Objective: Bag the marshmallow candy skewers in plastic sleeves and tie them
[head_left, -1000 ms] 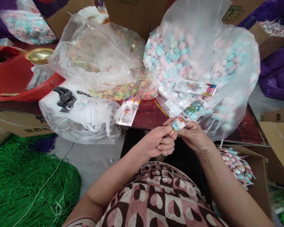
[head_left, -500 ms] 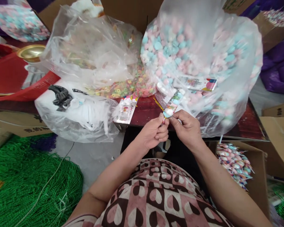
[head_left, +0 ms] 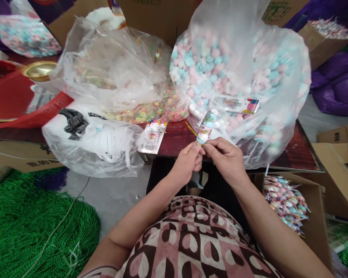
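Observation:
My left hand (head_left: 188, 160) is closed around the gathered neck of a small printed candy bag (head_left: 206, 125) filled with pink, white and blue marshmallows. The bag points away from me, tilted to the right. Thumb and forefinger of my right hand (head_left: 227, 156) pinch at that same neck, where a bit of gold twist tie (head_left: 202, 144) shows between the hands. Beyond them on the dark red table lie a few loose gold twist ties (head_left: 191, 128). A large clear bag of marshmallows (head_left: 205, 58) stands just behind, with a flat printed bag (head_left: 237, 104) against it.
Left of my hands are a stack of flat printed bags (head_left: 153, 137), a clear bag of ring-shaped candies (head_left: 145, 110), a plastic bag of white sticks (head_left: 104, 143) and a red basket (head_left: 46, 112). A cardboard box (head_left: 316, 200) of filled bags stands below right.
My fingers have shifted slightly at the bag's neck, and the right fingertips now sit closer to the left thumb. The whole view has shifted a little with my head.

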`<state>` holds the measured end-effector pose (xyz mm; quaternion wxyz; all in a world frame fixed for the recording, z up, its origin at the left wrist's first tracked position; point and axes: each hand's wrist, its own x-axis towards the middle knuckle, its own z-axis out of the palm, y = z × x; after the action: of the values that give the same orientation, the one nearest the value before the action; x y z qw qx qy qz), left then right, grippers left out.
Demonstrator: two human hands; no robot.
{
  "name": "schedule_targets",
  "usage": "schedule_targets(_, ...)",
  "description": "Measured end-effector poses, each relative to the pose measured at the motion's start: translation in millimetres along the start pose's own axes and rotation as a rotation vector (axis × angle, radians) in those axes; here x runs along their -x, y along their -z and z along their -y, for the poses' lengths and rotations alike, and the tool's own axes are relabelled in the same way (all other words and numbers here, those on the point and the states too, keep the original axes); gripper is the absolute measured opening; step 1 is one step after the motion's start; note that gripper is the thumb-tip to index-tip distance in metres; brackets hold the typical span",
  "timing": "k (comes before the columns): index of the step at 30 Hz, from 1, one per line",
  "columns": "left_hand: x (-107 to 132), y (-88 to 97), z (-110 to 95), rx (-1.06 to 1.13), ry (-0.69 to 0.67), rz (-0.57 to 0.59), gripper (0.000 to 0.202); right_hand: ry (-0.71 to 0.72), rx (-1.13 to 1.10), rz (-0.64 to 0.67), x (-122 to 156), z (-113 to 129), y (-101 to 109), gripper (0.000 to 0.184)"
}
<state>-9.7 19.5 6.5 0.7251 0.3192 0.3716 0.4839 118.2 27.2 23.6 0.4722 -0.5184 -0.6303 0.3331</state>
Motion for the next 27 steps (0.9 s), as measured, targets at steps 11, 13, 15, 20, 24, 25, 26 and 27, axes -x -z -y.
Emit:
schedule_targets(11, 0.7, 4.6, -42.1, -0.015, -0.353, 0.159, 0.045, -0.202, -0.132, 0.050, -3.0, 19.7, -1.9, 0.018)
schedule_targets(13, 10.8, 2.7, -54.1, -0.017, -0.371, 0.220, 0.038, -0.280, -0.229, 0.045, -8.5, 18.4, -1.4, 0.019)
schedule_targets(15, 19.9, 2.3, -58.3, -0.145, -0.361, 0.268, 0.049, -0.285, -0.289, -0.010, -14.7, 20.4, 1.4, 0.021)
schedule_targets(20, 16.2, 1.7, -47.9, -0.308, -0.203, 0.145, 0.054, 0.070, -0.093, -0.104, -14.2, 49.2, 9.0, 0.013)
schedule_targets(24, 7.4, 1.7, -60.0, 0.008, -0.049, -0.077, 0.060, 0.447, 0.146, 0.078, -2.1, 58.0, 8.1, 0.017)
schedule_targets(25, 8.4, 2.7, -64.8, 0.029, -0.076, -0.112, 0.056, 0.464, 0.177, 0.093, -1.0, 54.9, 8.2, 0.018)
schedule_targets(26, 10.6, 4.2, -68.3, 0.016, -0.111, -0.124, 0.053, 0.450, 0.199, 0.079, -1.2, 50.7, 8.9, 0.017)
schedule_targets(27, 13.3, 5.7, -69.8, -0.034, -0.134, -0.110, 0.054, 0.420, 0.219, 0.044, -2.3, 46.3, 10.2, 0.017)
